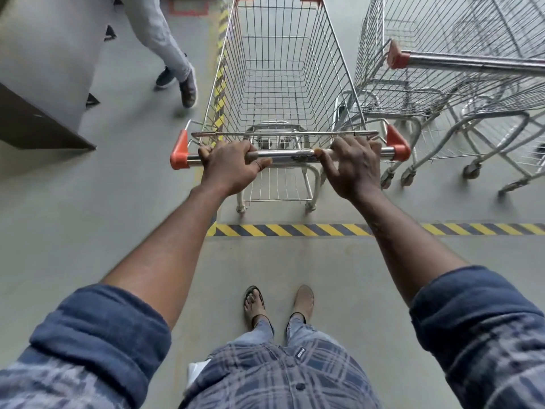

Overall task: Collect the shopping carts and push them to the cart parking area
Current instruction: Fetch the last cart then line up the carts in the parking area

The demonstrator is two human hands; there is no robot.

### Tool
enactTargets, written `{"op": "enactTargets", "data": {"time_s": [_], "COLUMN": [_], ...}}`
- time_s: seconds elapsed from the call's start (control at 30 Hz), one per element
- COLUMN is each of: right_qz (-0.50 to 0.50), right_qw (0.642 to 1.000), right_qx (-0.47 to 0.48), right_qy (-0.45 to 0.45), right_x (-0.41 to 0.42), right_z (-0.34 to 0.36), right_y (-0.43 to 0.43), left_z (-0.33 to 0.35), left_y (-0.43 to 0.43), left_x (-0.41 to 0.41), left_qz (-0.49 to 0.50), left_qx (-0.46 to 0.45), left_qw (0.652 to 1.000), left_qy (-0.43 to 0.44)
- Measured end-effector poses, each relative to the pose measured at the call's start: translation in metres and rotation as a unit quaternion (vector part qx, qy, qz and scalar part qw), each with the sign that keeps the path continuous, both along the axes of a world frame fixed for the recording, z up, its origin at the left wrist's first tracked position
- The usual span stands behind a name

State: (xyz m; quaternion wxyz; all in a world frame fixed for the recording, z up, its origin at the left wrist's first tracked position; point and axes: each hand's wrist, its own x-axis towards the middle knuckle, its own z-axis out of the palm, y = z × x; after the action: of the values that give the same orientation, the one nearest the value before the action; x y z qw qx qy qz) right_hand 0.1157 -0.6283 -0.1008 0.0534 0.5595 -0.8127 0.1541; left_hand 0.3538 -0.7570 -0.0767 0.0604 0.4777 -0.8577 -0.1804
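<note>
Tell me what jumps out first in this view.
An empty wire cart fills the centre, its handle gripped by the left hand and right hand. Parked carts stand close on its right, and hazard tape crosses the floor just behind its wheels. Someone's legs show at upper left.

We stand on a smooth grey concrete floor [88, 216] under soft, even light. A yellow-and-black striped tape [295, 230] crosses it. From the tape's left end a second stripe [219, 93] runs away. Beyond the tape, to its left, are a dark slanted board [38, 125], a grey panel [53, 54] and a passer-by's legs [174, 63].
</note>
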Motion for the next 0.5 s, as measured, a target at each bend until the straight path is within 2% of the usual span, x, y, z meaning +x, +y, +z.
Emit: {"op": "enactTargets", "data": {"time_s": [0.23, 0.37, 0.5], "right_qz": [0.018, 0.017, 0.018], "right_qw": [0.996, 0.997, 0.993], "right_qx": [0.031, 0.028, 0.006], "right_qy": [-0.076, -0.076, -0.117], "right_x": [-0.0045, -0.0058, -0.0094], "right_z": [0.0063, 0.0062, 0.0052], "right_y": [0.0019, 0.0038, 0.0040], "left_z": [0.0053, 0.0039, 0.0062], "left_y": [0.0003, -0.0014, -0.0053], "left_x": [-0.0009, -0.0001, -0.0014], "left_qz": [-0.005, -0.014, -0.017], "left_qx": [0.015, 0.025, 0.051], "left_qw": [1.000, 0.999, 0.998], "left_qy": [-0.015, -0.018, -0.035]}}
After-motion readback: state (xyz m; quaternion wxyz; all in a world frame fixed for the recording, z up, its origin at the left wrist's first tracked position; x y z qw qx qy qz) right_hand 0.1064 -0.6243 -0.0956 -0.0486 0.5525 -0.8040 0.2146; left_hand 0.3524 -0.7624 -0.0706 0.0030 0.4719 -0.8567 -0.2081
